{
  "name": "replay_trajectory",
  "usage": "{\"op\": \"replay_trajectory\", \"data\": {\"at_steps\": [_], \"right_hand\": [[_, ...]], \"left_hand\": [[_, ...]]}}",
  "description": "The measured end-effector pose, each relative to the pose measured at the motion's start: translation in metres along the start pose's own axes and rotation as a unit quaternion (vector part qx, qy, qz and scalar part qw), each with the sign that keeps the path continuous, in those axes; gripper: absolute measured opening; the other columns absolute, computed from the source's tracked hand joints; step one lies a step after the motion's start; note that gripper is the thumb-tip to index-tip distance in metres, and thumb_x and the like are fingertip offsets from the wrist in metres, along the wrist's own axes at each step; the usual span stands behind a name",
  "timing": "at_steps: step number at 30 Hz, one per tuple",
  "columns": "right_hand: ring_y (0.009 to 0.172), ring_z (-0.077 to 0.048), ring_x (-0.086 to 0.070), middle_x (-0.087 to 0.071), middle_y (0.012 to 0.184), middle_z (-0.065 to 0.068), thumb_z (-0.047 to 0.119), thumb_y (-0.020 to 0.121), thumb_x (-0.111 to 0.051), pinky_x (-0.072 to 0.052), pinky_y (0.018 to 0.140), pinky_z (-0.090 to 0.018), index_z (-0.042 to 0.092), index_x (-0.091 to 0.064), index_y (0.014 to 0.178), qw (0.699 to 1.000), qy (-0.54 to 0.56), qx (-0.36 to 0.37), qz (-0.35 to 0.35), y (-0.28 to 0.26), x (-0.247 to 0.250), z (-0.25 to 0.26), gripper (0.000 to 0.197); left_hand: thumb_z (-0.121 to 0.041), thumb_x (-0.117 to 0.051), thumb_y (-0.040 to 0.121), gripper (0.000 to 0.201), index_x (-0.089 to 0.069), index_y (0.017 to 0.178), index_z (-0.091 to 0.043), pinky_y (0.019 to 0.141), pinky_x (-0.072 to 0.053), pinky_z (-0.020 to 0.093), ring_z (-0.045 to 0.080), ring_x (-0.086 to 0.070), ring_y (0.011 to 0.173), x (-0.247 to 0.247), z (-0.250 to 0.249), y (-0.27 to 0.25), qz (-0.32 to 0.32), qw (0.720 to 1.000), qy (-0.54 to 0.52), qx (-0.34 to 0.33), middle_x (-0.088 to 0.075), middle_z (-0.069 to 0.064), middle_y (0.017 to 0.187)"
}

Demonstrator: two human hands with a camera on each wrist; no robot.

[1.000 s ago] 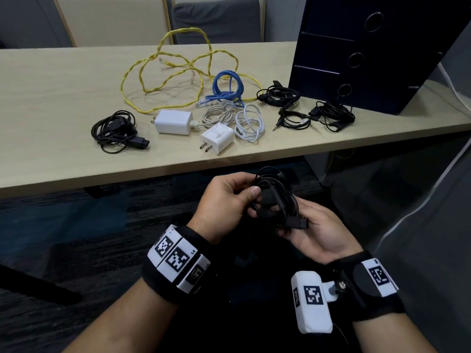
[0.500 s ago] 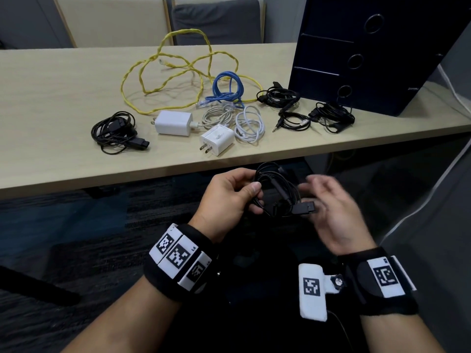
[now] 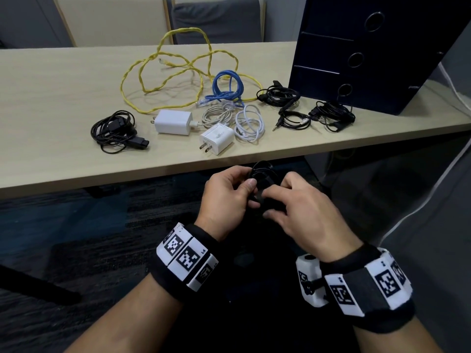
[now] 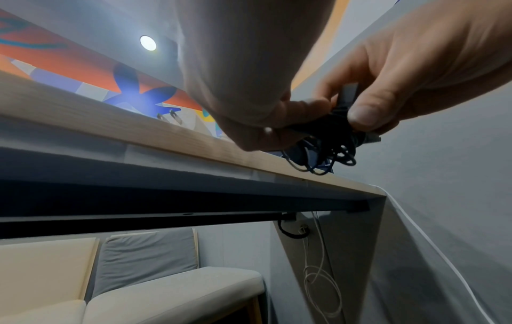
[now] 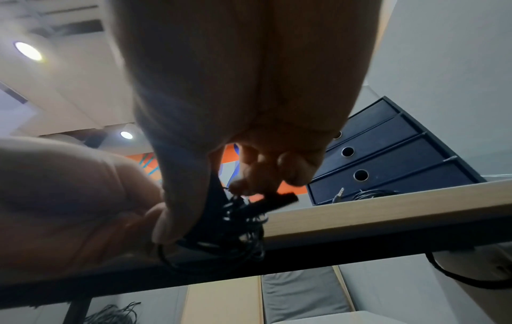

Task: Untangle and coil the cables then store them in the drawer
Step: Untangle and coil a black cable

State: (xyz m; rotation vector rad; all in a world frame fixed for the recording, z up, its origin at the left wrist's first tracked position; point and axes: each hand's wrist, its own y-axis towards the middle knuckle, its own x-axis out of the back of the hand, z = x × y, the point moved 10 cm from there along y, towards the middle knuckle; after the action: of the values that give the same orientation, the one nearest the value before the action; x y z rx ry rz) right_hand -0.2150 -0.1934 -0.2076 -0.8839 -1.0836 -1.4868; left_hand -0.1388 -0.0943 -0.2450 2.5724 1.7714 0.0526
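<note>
Turned palm-down since a second ago, right hand (image 3: 308,212) now pinches the black cable bundle (image 3: 262,174) at frame centre; left hand (image 3: 229,197) grips it too.

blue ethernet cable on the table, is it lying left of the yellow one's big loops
No, the coiled blue ethernet cable lies at the right of the loose yellow cable loops.

My left hand (image 3: 226,197) and right hand (image 3: 305,215) meet below the near edge of the table (image 3: 63,98), with a cable bundle (image 3: 262,174) between them. On the table, another coiled bundle (image 3: 114,129) lies far left, two chargers (image 3: 173,122) right of it, loose cable loops (image 3: 173,72) behind those, and the drawer unit (image 3: 369,52) at the far right, with small coils (image 3: 331,115) just before it.
</note>
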Motion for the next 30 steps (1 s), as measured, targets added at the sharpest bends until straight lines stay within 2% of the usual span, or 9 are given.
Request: {"op": "replay_trajectory", "data": {"at_steps": [3, 8, 13, 17, 18, 21, 22, 27, 30], "right_hand": [[0.076, -0.018, -0.050, -0.036, 0.091, 0.007, 0.034, 0.085, -0.071, -0.047, 0.063, -0.036, 0.029, -0.062, 0.104, 1.000, 0.016, 0.011, 0.014, 0.000, -0.004, 0.005, 0.022], [0.071, -0.007, -0.049, -0.045, 0.090, 0.006, 0.028, 0.084, -0.075, -0.045, 0.064, -0.027, 0.026, -0.071, 0.099, 0.995, 0.097, 0.015, -0.019, -0.003, 0.002, -0.002, 0.016], [0.083, -0.005, -0.055, -0.053, 0.090, 0.008, 0.027, 0.085, -0.073, -0.047, 0.071, -0.023, 0.029, -0.073, 0.095, 0.987, 0.156, -0.028, -0.040, -0.006, -0.001, -0.018, 0.010], [0.084, -0.005, -0.055, -0.056, 0.091, 0.009, 0.025, 0.086, -0.073, -0.046, 0.072, -0.019, 0.029, -0.075, 0.094, 0.986, 0.157, -0.046, -0.037, -0.006, -0.006, -0.021, 0.009], [0.080, -0.006, -0.057, -0.058, 0.089, 0.007, 0.023, 0.084, -0.075, -0.047, 0.072, -0.022, 0.030, -0.075, 0.090, 0.981, 0.182, -0.054, -0.042, -0.005, -0.006, -0.023, 0.009], [0.067, -0.016, -0.064, -0.061, 0.083, 0.002, 0.013, 0.082, -0.075, -0.055, 0.071, -0.040, 0.036, -0.072, 0.076, 0.948, 0.301, -0.086, -0.063, -0.003, -0.007, -0.037, 0.024], [0.064, -0.017, -0.065, -0.061, 0.081, 0.001, 0.011, 0.083, -0.074, -0.056, 0.069, -0.040, 0.035, -0.072, 0.075, 0.940, 0.321, -0.094, -0.071, -0.004, -0.005, -0.038, 0.025], [0.057, -0.010, -0.063, -0.065, 0.068, 0.002, 0.004, 0.090, -0.064, -0.051, 0.057, -0.021, 0.018, -0.070, 0.084, 0.917, 0.393, -0.060, -0.041, -0.006, -0.001, -0.028, 0.016], [0.057, -0.014, -0.059, -0.062, 0.067, -0.002, 0.000, 0.092, -0.058, -0.050, 0.054, -0.021, 0.017, -0.069, 0.089, 0.861, 0.500, -0.045, -0.080, -0.013, 0.019, -0.045, 0.020]], "left_hand": [[0.002, -0.056, 0.093, 0.027, -0.065, 0.087, -0.022, 0.052, -0.052, 0.021, 0.007, -0.060, 0.052, 0.000, 0.000, -0.002, 0.006, 1.000, 0.013, 0.001, -0.063, 0.001, 0.068], [0.000, -0.058, 0.092, 0.028, -0.063, 0.087, -0.027, 0.050, -0.050, 0.019, 0.007, -0.060, 0.046, 0.002, -0.005, -0.004, 0.001, 0.999, 0.032, -0.006, -0.064, -0.002, 0.067], [0.001, -0.060, 0.091, 0.037, -0.061, 0.082, -0.034, 0.049, -0.048, 0.014, 0.004, -0.062, 0.046, -0.003, -0.014, -0.009, 0.013, 0.998, 0.053, -0.027, -0.064, -0.010, 0.071], [0.001, -0.060, 0.091, 0.029, -0.064, 0.089, -0.027, 0.050, -0.050, 0.014, 0.003, -0.062, 0.048, -0.004, -0.017, -0.011, 0.009, 0.996, 0.078, -0.040, -0.065, -0.008, 0.077], [0.001, -0.060, 0.091, 0.026, -0.064, 0.093, -0.025, 0.050, -0.050, 0.014, 0.003, -0.062, 0.049, -0.003, -0.017, -0.010, 0.008, 0.996, 0.080, -0.039, -0.065, -0.007, 0.078], [-0.001, -0.061, 0.091, 0.023, -0.065, 0.098, -0.022, 0.050, -0.049, 0.014, 0.004, -0.062, 0.049, -0.004, -0.014, -0.009, 0.007, 0.995, 0.094, -0.037, -0.066, -0.004, 0.081], [-0.001, -0.061, 0.091, 0.021, -0.066, 0.099, -0.021, 0.049, -0.048, 0.013, 0.003, -0.061, 0.048, -0.005, -0.013, -0.010, 0.011, 0.994, 0.103, -0.038, -0.067, -0.001, 0.082], [-0.003, -0.061, 0.091, 0.021, -0.065, 0.097, -0.023, 0.048, -0.047, 0.014, 0.005, -0.061, 0.047, -0.001, -0.003, -0.006, 0.011, 0.993, 0.113, -0.018, -0.068, 0.002, 0.085], [0.000, -0.059, 0.092, 0.015, -0.066, 0.099, -0.011, 0.050, -0.051, 0.019, 0.008, -0.061, 0.047, 0.015, 0.009, 0.001, -0.008, 0.997, 0.080, 0.020, -0.067, 0.008, 0.083]]}}
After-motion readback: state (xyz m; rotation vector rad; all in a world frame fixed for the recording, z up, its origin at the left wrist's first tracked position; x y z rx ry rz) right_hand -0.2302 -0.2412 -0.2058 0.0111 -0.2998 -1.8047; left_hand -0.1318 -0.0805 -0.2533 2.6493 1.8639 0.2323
